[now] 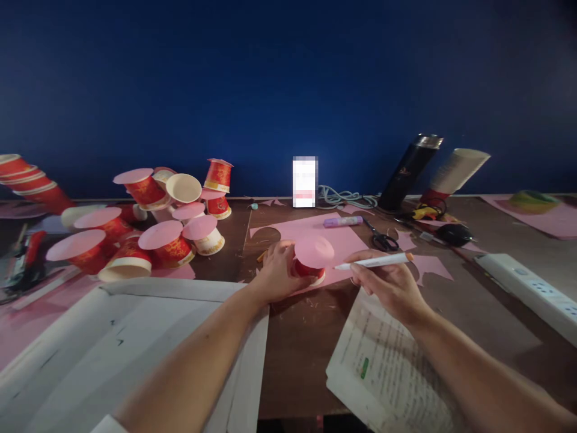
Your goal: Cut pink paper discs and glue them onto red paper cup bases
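A small red paper cup (pixel 310 269) stands upside down on a pink paper sheet (pixel 342 240), near the middle of the brown table (pixel 297 355). A round pink paper disc (pixel 314 251) lies on top of the cup and covers its upturned bottom. The left hand (pixel 280 272) is closed around the left side of the cup and holds it in place; the fingers wrap the cup wall. The right hand (pixel 388 285) is just to the right of the cup, and its fingers are pinched together on a white pen (pixel 376 261). The pen lies almost level, with an orange end pointing right, and its tip reaches the right edge of the cup; I cannot tell if it touches.

On the same pink sheet, a little farther, there are a purple glue stick (pixel 342 222) and black scissors (pixel 381 238). Under the right forearm lies an open book (pixel 387 373) with printed text. To the near left, large white paper sheets (pixel 135 343) cover the table under the left arm.

On the far left stands a group of many red cups (pixel 148 234), most of them already with pink discs on top, some lying on the side. A stack of red cups (pixel 31 180) lies at the left edge. On the far right, a black bottle (pixel 408 171) leans against the blue wall (pixel 288 78), and a white power strip (pixel 527 288) lies along the right side.
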The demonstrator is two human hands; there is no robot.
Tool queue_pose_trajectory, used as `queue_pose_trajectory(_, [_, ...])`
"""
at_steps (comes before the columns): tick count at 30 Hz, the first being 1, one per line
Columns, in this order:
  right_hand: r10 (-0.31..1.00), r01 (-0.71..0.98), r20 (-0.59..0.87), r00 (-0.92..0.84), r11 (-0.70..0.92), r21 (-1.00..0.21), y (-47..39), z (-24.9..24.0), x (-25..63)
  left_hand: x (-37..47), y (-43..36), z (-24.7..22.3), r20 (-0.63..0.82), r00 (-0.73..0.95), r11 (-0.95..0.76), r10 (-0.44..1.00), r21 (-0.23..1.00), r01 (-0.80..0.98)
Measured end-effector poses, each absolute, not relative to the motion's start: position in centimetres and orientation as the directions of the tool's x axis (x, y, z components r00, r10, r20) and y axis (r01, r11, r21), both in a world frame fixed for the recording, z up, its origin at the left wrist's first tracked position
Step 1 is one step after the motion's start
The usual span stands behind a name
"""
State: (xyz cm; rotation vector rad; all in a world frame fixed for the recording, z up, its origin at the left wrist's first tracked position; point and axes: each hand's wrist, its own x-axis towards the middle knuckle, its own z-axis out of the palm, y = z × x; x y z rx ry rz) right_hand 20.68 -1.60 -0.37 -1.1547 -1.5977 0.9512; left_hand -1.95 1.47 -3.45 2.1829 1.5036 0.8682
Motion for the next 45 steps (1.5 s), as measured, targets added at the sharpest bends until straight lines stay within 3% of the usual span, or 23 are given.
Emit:
queue_pose_trajectory(7, [0.974, 0.142, 0.226, -0.007, 0.225, -0.964, -1.1, -1.8, 21.7, -2.0, 1.4, -3.2, 0.291, 0.261, -0.387, 0.92, 0.586, 0.712])
queue_pose_trajectory(30, [0.971, 0.106, 0.237, -0.013, 0.237, -0.966, -0.9, -1.8, 21.7, -2.0, 1.5, -3.2, 0.3, 0.27, -0.401, 0.915, 0.597, 0.694])
queue_pose_trajectory(36, [0.959, 0.104, 0.284, -0.02, 0.285, -0.953, -1.1, -1.8, 21.9, -2.7, 1.6, -3.3, 0.247, 0.282, -0.375, 0.927, 0.601, 0.706])
queue_pose_trajectory(39, [0.949, 0.118, 0.315, -0.032, 0.316, -0.941, -1.4, -1.6, 21.9, -3.0, 1.0, -2.1, 0.35, 0.269, -0.431, 0.897, 0.561, 0.707])
queue_pose_trajectory(42, [0.936, 0.121, 0.346, -0.056, 0.351, -0.929, -1.6, -1.3, 21.8, -3.3, 0.6, -0.9, 0.561, 0.301, -0.592, 0.771, 0.458, 0.663])
queue_pose_trajectory(45, [0.917, 0.153, 0.388, -0.087, 0.397, -0.905, -1.7, -1.3, 21.7, -3.5, 0.8, -0.4, 0.666, 0.316, -0.667, 0.676, 0.371, 0.646])
